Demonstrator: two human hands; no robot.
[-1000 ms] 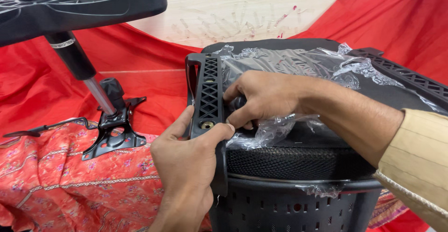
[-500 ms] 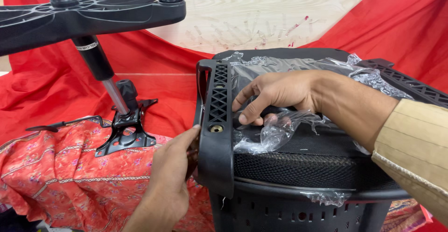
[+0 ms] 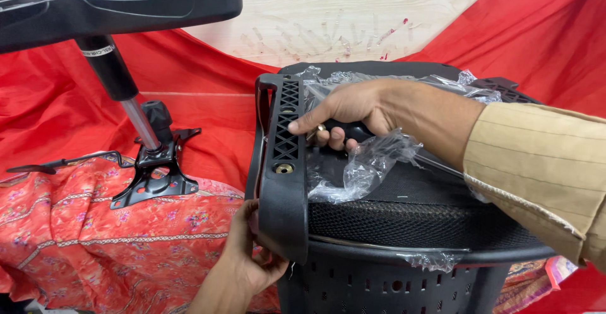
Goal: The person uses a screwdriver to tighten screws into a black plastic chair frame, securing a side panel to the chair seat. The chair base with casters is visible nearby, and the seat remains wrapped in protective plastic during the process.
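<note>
I see my right hand (image 3: 353, 115) resting on top of the black chair seat (image 3: 416, 207), fingers curled and pinching a small brass-coloured screw (image 3: 319, 130) against the inner side of the black plastic armrest bracket (image 3: 284, 162); the index finger lies stretched along the bracket's lattice face. So that hand is closed on the screw, touching the bracket.

My left hand (image 3: 249, 257) is lower, at the near left corner of the seat, with fingers wrapped around the bottom end of the bracket from the outside, gripping it. The bracket stands roughly upright along the seat's left edge, and one brass-ringed hole (image 3: 284, 169) shows on its face below the lattice, just under my right hand.

Crumpled clear plastic wrap (image 3: 366, 162) lies over the seat's mesh top, bunched beside the bracket and under my right wrist. The seat sits on the black perforated chair back (image 3: 391, 285), near the bottom edge of the view.

To the left, well apart from the seat, the chair's star base (image 3: 120, 1) is tipped over, its gas cylinder (image 3: 123, 90) slanting down to a black metal tilt plate (image 3: 154, 175). That plate rests on a red patterned cloth (image 3: 95, 238) spread over plain red fabric (image 3: 543, 42) covering the pale wooden floor (image 3: 353, 11).
</note>
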